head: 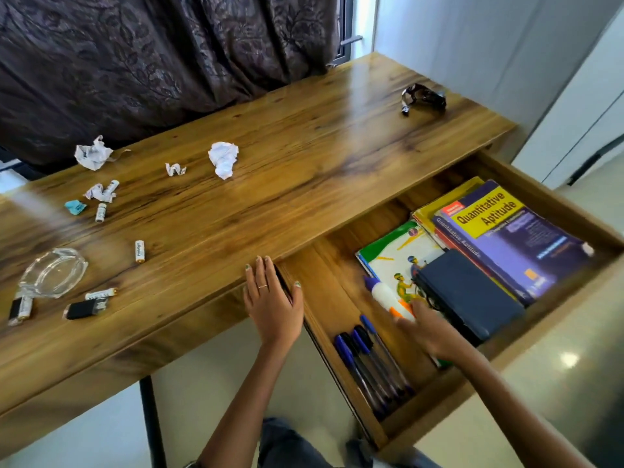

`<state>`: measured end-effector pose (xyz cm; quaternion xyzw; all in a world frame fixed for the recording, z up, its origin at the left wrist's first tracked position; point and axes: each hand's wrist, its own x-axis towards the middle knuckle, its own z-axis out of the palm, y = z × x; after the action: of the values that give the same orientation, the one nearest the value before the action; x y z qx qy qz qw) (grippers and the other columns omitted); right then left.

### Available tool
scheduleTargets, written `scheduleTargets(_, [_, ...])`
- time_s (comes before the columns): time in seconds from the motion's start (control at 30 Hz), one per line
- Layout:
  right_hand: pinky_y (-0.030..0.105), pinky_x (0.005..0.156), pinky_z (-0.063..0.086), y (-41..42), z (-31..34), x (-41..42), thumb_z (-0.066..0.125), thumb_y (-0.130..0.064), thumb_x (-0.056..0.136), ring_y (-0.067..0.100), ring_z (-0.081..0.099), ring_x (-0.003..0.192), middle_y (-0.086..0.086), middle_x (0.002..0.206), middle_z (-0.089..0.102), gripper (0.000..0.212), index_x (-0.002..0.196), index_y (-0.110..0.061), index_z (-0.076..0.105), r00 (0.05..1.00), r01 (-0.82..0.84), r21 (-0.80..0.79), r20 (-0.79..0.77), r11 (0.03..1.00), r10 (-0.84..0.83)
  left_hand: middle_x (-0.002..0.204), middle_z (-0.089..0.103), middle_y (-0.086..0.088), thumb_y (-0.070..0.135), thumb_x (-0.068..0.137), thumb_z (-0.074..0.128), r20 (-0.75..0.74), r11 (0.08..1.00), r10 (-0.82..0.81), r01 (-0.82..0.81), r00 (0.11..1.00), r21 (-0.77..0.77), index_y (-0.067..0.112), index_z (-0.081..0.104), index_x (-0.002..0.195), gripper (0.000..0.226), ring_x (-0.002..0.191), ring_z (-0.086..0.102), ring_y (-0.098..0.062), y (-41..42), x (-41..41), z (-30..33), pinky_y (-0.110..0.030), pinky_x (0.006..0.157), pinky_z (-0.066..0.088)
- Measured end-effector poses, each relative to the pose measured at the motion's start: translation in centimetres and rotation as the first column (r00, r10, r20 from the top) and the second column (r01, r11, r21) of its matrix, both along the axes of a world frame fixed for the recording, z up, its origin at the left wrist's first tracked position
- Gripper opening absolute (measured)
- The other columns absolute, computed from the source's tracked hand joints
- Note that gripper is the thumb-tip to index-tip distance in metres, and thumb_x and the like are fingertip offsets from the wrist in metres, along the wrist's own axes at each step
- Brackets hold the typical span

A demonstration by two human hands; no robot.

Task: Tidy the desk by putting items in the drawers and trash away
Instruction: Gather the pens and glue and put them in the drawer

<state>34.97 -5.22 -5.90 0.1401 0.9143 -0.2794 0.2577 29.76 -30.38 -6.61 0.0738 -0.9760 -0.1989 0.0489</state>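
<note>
A: Head view, the only one. The drawer (pixel 341 275) stands pulled out at four o'clock, holding books (pixel 506 238), a dark case (pixel 472 295) and a row of pens (pixel 368 359) along its left side.

B: And the hands?

A: The left hand (pixel 271 298) lies flat, fingers straight, on the desk (pixel 287 136) edge right at the drawer's left corner, holding nothing. The right hand (pixel 429 332) reaches into the drawer at the glue bottle (pixel 388 298); it is blurred, so I cannot tell whether the fingers grip the bottle or only touch it.

B: What could go wrong?

A: The left thumb sits beside the gap between drawer and desk (a pinch point if the drawer gets pushed in). The bottle lies tilted across a colourful book (pixel 398 251); if let go there, I judge it may roll onto the pens.

B: What remains on top?

A: Crumpled paper (pixel 223 160) at eleven o'clock, more scraps and batteries (pixel 139 251) at nine, a glass ashtray (pixel 54 271) near the left edge, a foil wrapper (pixel 423 97) at one. The batteries, being round, could roll off if brushed.
</note>
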Motion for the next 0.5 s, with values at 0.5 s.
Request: scheduleTargets(0.5, [0.035,0.081,0.053,-0.2,-2.8,3.8,0.053,-0.054,0.087,0.020,0.061,0.099,0.003,0.115,0.061,0.061,0.135,-0.020,0.036,0.976,-0.207,0.326,0.000,0.923,0.219,0.140,0.051,-0.006,0.035,0.095,0.035,0.220,0.811,-0.380,0.438,0.899,-0.388,0.013,0.062,0.121,0.043,0.144,0.018,-0.024,6.8,7.2,-0.2,-0.049,0.117,-0.003])
